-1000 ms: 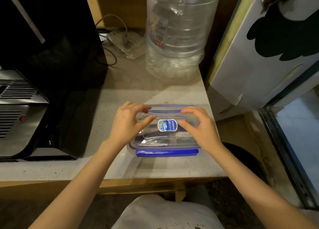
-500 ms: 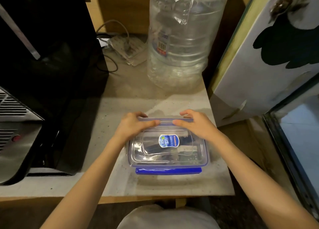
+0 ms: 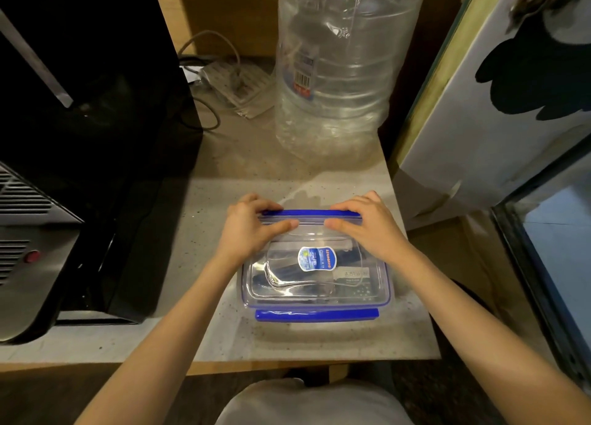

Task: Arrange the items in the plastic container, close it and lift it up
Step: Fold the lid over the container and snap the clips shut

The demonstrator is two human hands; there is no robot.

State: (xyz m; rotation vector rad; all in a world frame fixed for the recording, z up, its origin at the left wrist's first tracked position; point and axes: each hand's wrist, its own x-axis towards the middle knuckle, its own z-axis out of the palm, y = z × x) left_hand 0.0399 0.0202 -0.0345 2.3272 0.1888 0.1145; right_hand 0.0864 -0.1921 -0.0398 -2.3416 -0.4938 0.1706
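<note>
A clear plastic container (image 3: 315, 284) with its lid on stands on the grey counter (image 3: 224, 328). The lid carries a blue and white sticker (image 3: 317, 258). Dark items show dimly through the lid. A blue clip (image 3: 316, 314) runs along the near edge, and a second blue clip (image 3: 308, 213) along the far edge. My left hand (image 3: 252, 226) grips the far clip at its left end, thumb on the lid and fingers curled behind. My right hand (image 3: 367, 224) grips the same clip at its right end in the same way.
A large clear water bottle (image 3: 335, 72) stands behind the container. A black appliance (image 3: 80, 136) fills the left side, with a power strip (image 3: 236, 85) and cables behind it. A white panel (image 3: 511, 88) rises on the right. The counter's front edge lies just below the container.
Both hands slid from the lid's top to its far edge and curled round the far blue clip, which now lies flat along the rim. The container stayed on the counter.
</note>
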